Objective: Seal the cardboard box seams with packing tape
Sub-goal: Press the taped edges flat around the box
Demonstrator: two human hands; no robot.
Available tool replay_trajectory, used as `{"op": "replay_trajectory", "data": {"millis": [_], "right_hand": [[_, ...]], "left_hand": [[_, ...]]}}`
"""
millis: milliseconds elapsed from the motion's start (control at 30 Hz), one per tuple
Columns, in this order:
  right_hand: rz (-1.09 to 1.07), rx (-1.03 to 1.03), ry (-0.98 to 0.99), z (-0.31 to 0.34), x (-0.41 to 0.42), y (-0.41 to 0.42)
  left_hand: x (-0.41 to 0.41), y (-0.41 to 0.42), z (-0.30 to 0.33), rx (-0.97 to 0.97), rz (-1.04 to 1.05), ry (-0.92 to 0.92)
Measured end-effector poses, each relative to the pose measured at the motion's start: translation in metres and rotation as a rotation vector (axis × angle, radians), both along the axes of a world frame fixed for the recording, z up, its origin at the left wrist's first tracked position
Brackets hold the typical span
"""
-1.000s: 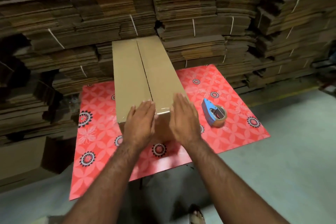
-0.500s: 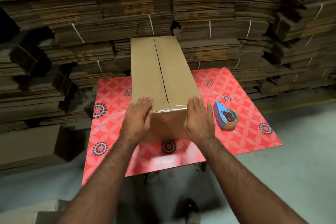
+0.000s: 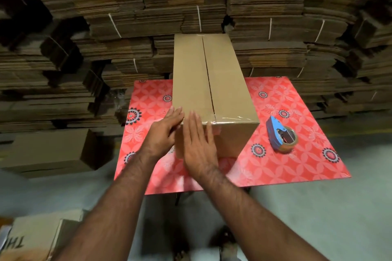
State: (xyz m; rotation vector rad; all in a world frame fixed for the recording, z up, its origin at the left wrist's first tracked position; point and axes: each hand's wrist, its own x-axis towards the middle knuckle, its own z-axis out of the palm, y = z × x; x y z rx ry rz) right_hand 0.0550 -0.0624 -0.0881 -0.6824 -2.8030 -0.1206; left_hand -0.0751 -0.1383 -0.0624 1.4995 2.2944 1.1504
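Both hands lie flat with straight fingers against the near left corner of the cardboard box [image 3: 212,82], gripping nothing. The left hand [image 3: 163,133] presses the box's left side at that corner, fingertips reaching the top edge; the right hand [image 3: 198,144] is spread over the near end face, its fingers pointing up to the top edge. A strip of clear packing tape [image 3: 231,118] glints along the near top edge, running across the end of the centre seam [image 3: 209,78], which is otherwise bare and slightly gapped along the box top. The box sits in the middle of the frame on a red patterned table [image 3: 297,165], long axis running away from the viewer. To its right, apart from it, a blue tape dispenser [image 3: 281,136] with a brown roll rests on the table. In the lower left lies a printed carton [image 3: 38,237] on the grey floor [image 3: 318,218]. Across the upper frame rise stacks of flattened cardboard [image 3: 275,27] tied in bundles with white string.
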Motion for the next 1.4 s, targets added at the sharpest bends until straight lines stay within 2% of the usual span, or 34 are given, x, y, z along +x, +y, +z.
{"op": "replay_trajectory", "data": {"millis": [133, 300, 467, 567, 700, 767, 933, 1033, 1100, 1167, 1300, 1400], "right_hand": [[0.04, 0.016, 0.02, -0.016, 0.022, 0.02], [-0.016, 0.055, 0.005, -0.029, 0.061, 0.063], [-0.225, 0.002, 0.013, -0.032, 0.075, 0.073], [-0.318, -0.073, 0.075, -0.019, 0.06, 0.047], [-0.07, -0.041, 0.064, -0.012, 0.026, 0.016], [-0.062, 0.016, 0.022, -0.02, 0.034, 0.03], [-0.166, 0.082, 0.008, -0.032, 0.071, 0.071], [-0.346, -0.023, 0.061, -0.022, 0.078, 0.07], [-0.471, -0.078, 0.085, -0.005, 0.08, 0.069], [-0.415, -0.034, 0.076, 0.01, 0.068, 0.066], [-0.182, 0.034, 0.028, 0.013, 0.041, 0.068], [-0.277, 0.053, -0.003, 0.009, 0.063, 0.106]], "left_hand": [[-0.007, -0.003, -0.007, -0.004, -0.048, 0.117], [-0.012, -0.002, -0.014, -0.022, -0.065, 0.218], [-0.01, 0.0, -0.011, -0.012, -0.076, 0.27], [-0.009, 0.0, -0.011, -0.015, -0.069, 0.262], [-0.011, -0.001, -0.012, -0.028, -0.073, 0.278], [-0.013, -0.001, -0.011, -0.038, -0.077, 0.28], [-0.016, 0.0, -0.009, -0.083, -0.115, 0.277], [-0.018, -0.003, -0.006, -0.127, -0.118, 0.31], [-0.01, -0.004, 0.0, -0.223, -0.082, 0.429], [0.01, 0.005, 0.007, -0.297, -0.069, 0.556], [0.053, 0.032, 0.005, -0.302, -0.137, 0.584], [0.052, 0.034, 0.004, -0.293, -0.117, 0.569]]}}
